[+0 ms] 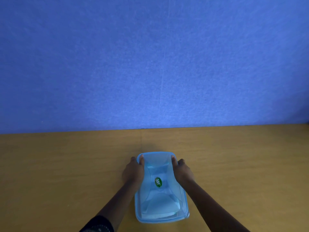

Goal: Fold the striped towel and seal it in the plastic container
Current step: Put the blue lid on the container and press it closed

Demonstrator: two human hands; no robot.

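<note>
A light-blue translucent plastic container (161, 218) lies lengthwise on the wooden table, near its front edge. Its lid (157, 162), with a green oval sticker (158, 182), sits on top. A pale folded towel (158, 212) shows faintly through the lid at the near end; its stripes cannot be made out. My left hand (133, 171) grips the container's far left side, thumb pressed on the lid's far left corner. My right hand (183, 171) grips the far right side the same way, thumb on the far right corner.
The wooden table (66, 164) stretches to both sides of the container. A blue fabric wall (150, 64) stands along the table's far edge. A dark watch or band (98, 225) is on my left wrist.
</note>
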